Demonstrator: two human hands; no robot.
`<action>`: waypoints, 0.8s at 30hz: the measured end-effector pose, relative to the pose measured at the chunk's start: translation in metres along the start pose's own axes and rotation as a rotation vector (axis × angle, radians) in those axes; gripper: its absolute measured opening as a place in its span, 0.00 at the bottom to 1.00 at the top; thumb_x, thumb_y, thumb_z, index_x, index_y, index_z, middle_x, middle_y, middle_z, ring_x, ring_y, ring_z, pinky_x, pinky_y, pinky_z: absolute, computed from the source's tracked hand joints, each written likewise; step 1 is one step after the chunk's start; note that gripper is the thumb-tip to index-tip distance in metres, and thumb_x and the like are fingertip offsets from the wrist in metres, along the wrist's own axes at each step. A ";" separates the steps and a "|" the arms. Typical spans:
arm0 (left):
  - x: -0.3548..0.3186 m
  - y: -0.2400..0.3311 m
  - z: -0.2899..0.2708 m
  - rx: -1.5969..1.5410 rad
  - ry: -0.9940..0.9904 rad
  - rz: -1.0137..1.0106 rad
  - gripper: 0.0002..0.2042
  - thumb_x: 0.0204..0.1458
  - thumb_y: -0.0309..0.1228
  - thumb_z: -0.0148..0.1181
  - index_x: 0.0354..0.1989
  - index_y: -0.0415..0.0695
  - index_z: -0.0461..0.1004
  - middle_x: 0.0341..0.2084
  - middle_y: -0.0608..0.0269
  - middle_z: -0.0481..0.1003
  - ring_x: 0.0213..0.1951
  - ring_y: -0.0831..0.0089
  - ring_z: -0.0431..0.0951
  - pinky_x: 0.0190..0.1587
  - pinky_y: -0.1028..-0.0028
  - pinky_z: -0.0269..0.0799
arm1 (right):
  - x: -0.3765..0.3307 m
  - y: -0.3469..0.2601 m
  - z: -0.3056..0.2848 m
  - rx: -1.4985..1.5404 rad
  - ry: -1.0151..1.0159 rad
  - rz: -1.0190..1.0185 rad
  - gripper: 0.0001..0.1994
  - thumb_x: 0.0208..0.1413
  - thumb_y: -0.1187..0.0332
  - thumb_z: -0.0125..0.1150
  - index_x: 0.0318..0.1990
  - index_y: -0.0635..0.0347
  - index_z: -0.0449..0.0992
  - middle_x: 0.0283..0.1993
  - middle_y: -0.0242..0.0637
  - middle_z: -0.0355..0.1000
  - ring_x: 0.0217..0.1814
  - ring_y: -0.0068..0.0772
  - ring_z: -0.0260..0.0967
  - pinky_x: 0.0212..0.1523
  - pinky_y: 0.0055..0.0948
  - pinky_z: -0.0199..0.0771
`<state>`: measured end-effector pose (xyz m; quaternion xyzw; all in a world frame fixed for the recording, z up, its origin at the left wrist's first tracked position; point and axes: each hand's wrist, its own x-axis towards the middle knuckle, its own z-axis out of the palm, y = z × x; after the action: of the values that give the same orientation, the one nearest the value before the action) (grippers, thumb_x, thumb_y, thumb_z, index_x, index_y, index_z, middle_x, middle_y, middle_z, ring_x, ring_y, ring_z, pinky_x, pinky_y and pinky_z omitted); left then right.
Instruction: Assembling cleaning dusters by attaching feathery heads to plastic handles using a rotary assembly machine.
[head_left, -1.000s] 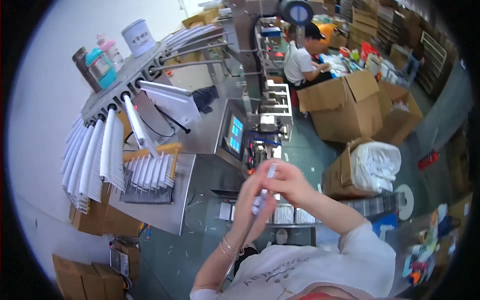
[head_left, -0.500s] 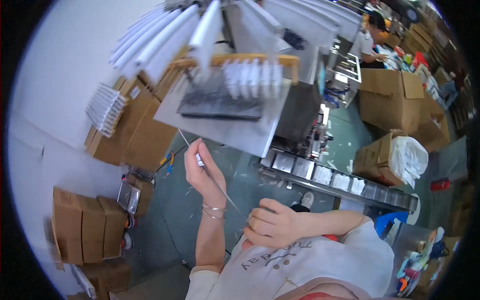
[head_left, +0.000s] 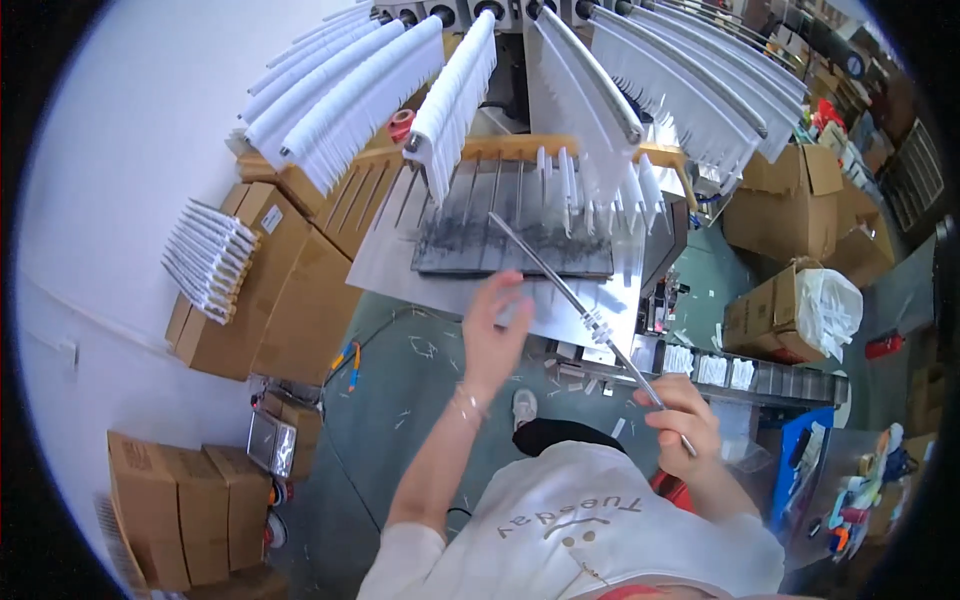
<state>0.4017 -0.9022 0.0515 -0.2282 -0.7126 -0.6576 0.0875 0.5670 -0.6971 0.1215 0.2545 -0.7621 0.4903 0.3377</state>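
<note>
A thin metal rod (head_left: 553, 275) slants across in front of my body, its far tip over the dark flat slab (head_left: 465, 258) on the metal table. My right hand (head_left: 685, 425) grips the rod near its lower end. Several small white pieces (head_left: 597, 326) are threaded together about the rod's middle. Just left of the rod my left hand (head_left: 497, 315) is raised, slightly blurred, fingers apart and holding nothing. Beyond the slab stands a wooden rack (head_left: 520, 148) with metal rods sticking out, some carrying white pieces on the right. Above it, long rods hung with white strips (head_left: 365, 80) fan out.
Cardboard boxes (head_left: 310, 310) stand left of the table, with a bundle of white-covered rods (head_left: 210, 258) on them. A segmented conveyor (head_left: 770, 385) runs to the right, some segments holding white pieces. An open carton with a white bag (head_left: 825, 310) sits beyond it. Scraps litter the floor.
My left hand has let go of the rod and opened. My right hand has moved right and now grips the rod's lower end. The view has shifted, showing more of the hanging strips.
</note>
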 end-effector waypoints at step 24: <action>0.166 -0.057 0.012 -0.414 -0.512 0.011 0.20 0.52 0.34 0.61 0.49 0.38 0.65 0.44 0.63 0.69 0.47 0.74 0.69 0.51 0.75 0.63 | 0.040 -0.069 0.172 -0.396 0.582 0.254 0.19 0.63 0.63 0.42 0.30 0.69 0.75 0.33 0.51 0.75 0.30 0.44 0.72 0.33 0.38 0.69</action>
<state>0.2324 -0.8570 0.0693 -0.4031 -0.5615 -0.7091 -0.1392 0.5454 -0.8850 0.1419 -0.0625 -0.7400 0.4231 0.5191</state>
